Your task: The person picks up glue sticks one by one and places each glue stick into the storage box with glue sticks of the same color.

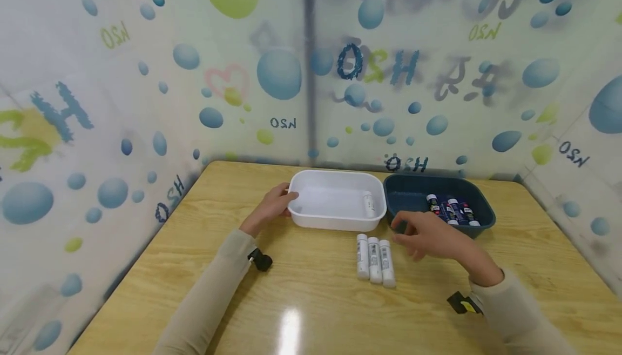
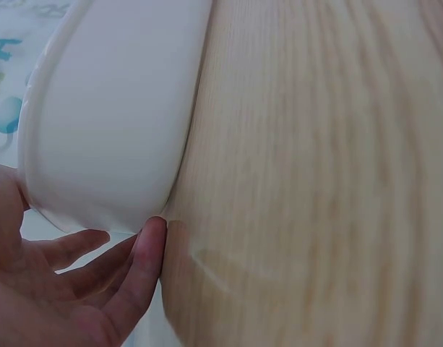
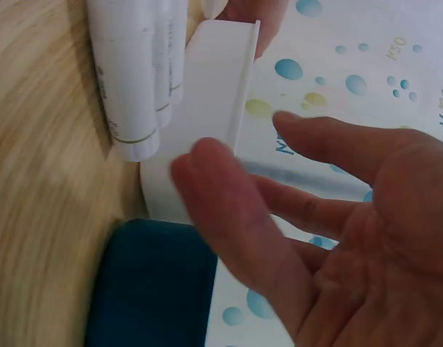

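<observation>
At the left end of the white plastic basin [image 1: 335,223], my left hand [image 1: 270,208] grips the rim, thumb over the top and fingers along the outer wall. One white capped tube [image 1: 369,204] lies inside that basin, near its right end. Three similar white tubes [image 1: 374,260] lie side by side on the table in front of it. My right hand [image 1: 431,236] hovers just right of these tubes and in front of the dark blue basin [image 1: 408,198]. It holds nothing, with fingers loosely bent and thumb apart in the right wrist view.
Several small dark-labelled bottles with white caps [image 1: 452,212] lie in the right part of the dark blue basin. Both basins stand side by side near the back edge of the wooden table [image 1: 311,295]. A patterned curtain [image 1: 272,144] hangs behind the table.
</observation>
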`<state>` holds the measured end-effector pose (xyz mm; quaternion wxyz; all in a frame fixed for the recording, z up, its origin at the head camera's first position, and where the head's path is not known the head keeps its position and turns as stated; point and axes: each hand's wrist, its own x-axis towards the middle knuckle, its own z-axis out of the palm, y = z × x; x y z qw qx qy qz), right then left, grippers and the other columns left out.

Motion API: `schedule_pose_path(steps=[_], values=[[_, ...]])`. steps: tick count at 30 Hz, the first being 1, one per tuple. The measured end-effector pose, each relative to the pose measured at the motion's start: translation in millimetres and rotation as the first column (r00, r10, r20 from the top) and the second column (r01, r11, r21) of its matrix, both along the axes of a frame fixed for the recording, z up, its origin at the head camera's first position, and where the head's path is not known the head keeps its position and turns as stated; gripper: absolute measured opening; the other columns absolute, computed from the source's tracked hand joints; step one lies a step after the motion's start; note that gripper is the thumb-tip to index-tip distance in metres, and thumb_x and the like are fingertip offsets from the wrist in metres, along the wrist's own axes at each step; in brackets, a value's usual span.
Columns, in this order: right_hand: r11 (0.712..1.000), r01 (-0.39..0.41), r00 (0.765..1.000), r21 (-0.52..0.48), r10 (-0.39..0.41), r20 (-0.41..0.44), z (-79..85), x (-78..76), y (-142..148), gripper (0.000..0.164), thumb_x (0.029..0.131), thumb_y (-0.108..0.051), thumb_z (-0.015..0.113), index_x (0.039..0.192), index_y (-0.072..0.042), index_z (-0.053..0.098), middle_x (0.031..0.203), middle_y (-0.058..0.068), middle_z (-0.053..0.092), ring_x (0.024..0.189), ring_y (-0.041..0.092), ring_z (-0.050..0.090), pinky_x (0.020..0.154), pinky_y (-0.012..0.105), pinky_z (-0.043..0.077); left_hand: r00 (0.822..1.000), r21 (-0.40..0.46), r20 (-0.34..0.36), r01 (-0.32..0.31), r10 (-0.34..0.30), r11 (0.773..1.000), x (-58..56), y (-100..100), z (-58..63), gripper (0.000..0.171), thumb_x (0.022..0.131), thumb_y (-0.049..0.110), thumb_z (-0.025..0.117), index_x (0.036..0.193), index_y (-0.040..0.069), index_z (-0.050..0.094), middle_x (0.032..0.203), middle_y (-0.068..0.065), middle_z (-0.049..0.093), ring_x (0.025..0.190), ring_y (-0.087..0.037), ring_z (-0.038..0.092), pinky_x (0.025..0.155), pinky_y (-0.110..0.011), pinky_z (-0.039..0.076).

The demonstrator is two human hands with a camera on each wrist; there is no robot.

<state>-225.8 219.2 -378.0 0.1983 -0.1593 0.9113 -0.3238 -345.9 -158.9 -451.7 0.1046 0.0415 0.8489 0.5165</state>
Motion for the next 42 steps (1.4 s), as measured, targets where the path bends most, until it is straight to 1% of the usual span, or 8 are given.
schedule_pose_path(steps=[4,8,16,23,27,31,36,42], values=[[1.000,0.021,0.997,-0.009,-0.020,0.077,-10.5,2.2,4,0.047,0.100,-0.030,0.068,0.137,-0.003,0.056,0.093,0.013,0.069,0.068,0.021,0.069,0.063,0.035,0.061,1.000,-0.007,0.005,0.001,-0.001,1.000,0.5,0,0.1,0.053,0.107,0.032,0.053,0.151,0.006,0.046,0.140,-0.024,0.059,0.094,-0.020,0.064,0.071,-0.022,0.054],[0.999,0.029,0.991,-0.037,-0.024,0.131,-17.9,1.6,6,0.048,0.100,-0.029,0.068,0.139,-0.003,0.054,0.096,0.013,0.068,0.072,0.023,0.070,0.064,0.037,0.063,1.000,0.004,0.008,-0.009,0.009,1.000,1.0,0,0.1,0.052,0.107,0.030,0.053,0.151,0.005,0.046,0.139,-0.024,0.060,0.092,-0.019,0.064,0.070,-0.023,0.055],[0.998,0.043,0.983,-0.054,-0.032,0.179,-26.7,0.9,8,0.053,0.100,-0.033,0.069,0.140,-0.003,0.052,0.095,0.012,0.069,0.077,0.024,0.069,0.067,0.038,0.062,1.000,0.022,0.017,-0.013,0.012,1.000,3.3,2,0.2,0.049,0.107,0.028,0.052,0.150,0.004,0.047,0.137,-0.025,0.061,0.087,-0.017,0.065,0.072,-0.025,0.058],[0.999,0.042,0.981,-0.027,-0.036,0.192,-30.5,-1.8,12,0.053,0.099,-0.036,0.069,0.140,-0.005,0.052,0.095,0.009,0.067,0.079,0.022,0.065,0.067,0.038,0.060,1.000,0.029,0.009,-0.008,0.008,1.000,3.4,3,0.9,0.051,0.107,0.030,0.053,0.152,0.006,0.046,0.137,-0.024,0.061,0.091,-0.018,0.066,0.071,-0.024,0.058],[0.999,0.040,0.980,-0.016,-0.036,0.197,-35.2,-3.5,12,0.053,0.098,-0.039,0.070,0.138,-0.007,0.054,0.091,0.008,0.063,0.075,0.022,0.064,0.065,0.036,0.058,1.000,0.028,0.012,-0.013,0.012,1.000,2.9,3,1.1,0.052,0.107,0.029,0.053,0.153,0.006,0.044,0.137,-0.025,0.061,0.092,-0.019,0.065,0.071,-0.024,0.057],[0.999,0.039,0.981,0.002,-0.039,0.189,-39.5,-3.9,6,0.055,0.096,-0.040,0.073,0.138,-0.009,0.054,0.085,0.007,0.062,0.070,0.020,0.061,0.062,0.034,0.055,1.000,0.027,0.009,-0.017,0.017,0.999,2.7,2,1.3,0.052,0.107,0.029,0.053,0.153,0.006,0.045,0.138,-0.025,0.061,0.093,-0.019,0.065,0.072,-0.025,0.057],[0.998,0.049,0.985,0.048,-0.056,0.166,-43.6,-0.6,-4,0.061,0.092,-0.040,0.077,0.140,-0.011,0.053,0.077,0.005,0.062,0.064,0.018,0.059,0.060,0.031,0.053,1.000,0.028,0.013,-0.013,0.013,1.000,2.3,1,0.7,0.051,0.107,0.029,0.053,0.152,0.006,0.045,0.138,-0.025,0.061,0.095,-0.019,0.067,0.075,-0.026,0.059],[0.996,0.059,0.986,0.061,-0.067,0.152,-44.8,1.7,-8,0.064,0.091,-0.038,0.079,0.142,-0.011,0.051,0.076,0.005,0.063,0.063,0.017,0.058,0.059,0.031,0.052,1.000,0.014,0.021,-0.010,0.010,1.000,3.3,1,1.3,0.052,0.107,0.031,0.053,0.154,0.008,0.044,0.142,-0.023,0.059,0.101,-0.022,0.067,0.078,-0.028,0.059]])
